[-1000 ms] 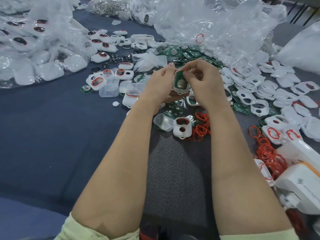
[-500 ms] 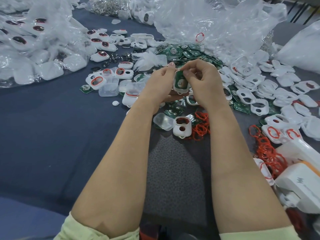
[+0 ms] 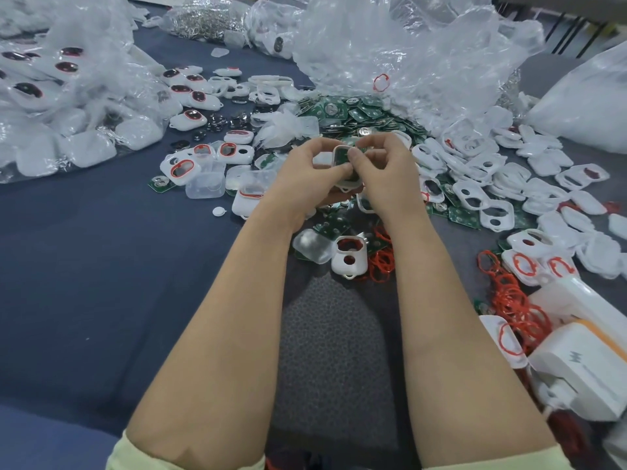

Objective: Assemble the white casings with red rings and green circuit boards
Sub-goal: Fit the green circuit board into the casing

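White casing (image 3: 340,153), long axis upright, loop downward, between left hand (image 3: 305,174), right hand (image 3: 385,171)

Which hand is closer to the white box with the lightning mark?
Right. The right hand is beyond and left of the white box; the left hand lies further left. Both hold one white casing.

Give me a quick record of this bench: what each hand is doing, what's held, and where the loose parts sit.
left hand: grips the casing from its left side
right hand: pinches the casing, thumb on its face
held part: white, green showing inside
rings: red heap, near right
boards: green pile beyond the hands
empty shells: spread at right
table: dark blue
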Motion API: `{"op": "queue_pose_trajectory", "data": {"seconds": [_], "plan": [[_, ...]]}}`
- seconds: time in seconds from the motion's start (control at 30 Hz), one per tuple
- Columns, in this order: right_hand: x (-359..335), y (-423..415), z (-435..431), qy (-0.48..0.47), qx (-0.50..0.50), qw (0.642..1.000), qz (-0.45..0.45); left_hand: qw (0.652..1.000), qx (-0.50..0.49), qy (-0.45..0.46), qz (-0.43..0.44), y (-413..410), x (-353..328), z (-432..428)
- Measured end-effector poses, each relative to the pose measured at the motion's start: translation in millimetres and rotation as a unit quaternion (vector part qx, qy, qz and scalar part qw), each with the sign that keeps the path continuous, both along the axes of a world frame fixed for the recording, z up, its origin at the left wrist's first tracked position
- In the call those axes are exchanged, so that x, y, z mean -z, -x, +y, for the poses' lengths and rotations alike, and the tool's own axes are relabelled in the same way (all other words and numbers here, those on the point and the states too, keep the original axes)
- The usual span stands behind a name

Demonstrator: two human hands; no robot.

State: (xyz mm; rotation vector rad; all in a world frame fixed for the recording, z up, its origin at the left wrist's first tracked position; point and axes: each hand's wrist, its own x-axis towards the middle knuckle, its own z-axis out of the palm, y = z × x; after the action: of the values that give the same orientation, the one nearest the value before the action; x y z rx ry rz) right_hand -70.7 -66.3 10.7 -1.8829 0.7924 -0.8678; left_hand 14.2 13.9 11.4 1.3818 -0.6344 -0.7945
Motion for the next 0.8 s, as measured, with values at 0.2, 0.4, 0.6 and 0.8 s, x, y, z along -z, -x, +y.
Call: {"op": "queue_pose_trajectory", "data": {"seconds": [0.2, 0.4, 0.6, 0.8], "plan": [[4.9, 9.3, -19.8, 0.013, 0.148, 0.988, -0.045, 0.995, -0.088, 0.011, 0.044, -3.3, -2.4, 1.9], [4.3, 4.3, -44.1, 0.112, 0.192, 0.968, 0.117, 0.982, -0.159, 0.061, 0.078, -6.6, -2.6, -1.5], [6.3, -15.2, -30.1, 0.180, 0.200, 0.950, 0.159, 0.972, -0.190, 0.084, 0.113, -7.3, -3.6, -1.6], [-2.6, -12.6, -7.1, 0.176, -0.040, 0.977, 0.115, 0.957, -0.226, 0.138, 0.121, -8.6, -7.1, -3.5]]}}
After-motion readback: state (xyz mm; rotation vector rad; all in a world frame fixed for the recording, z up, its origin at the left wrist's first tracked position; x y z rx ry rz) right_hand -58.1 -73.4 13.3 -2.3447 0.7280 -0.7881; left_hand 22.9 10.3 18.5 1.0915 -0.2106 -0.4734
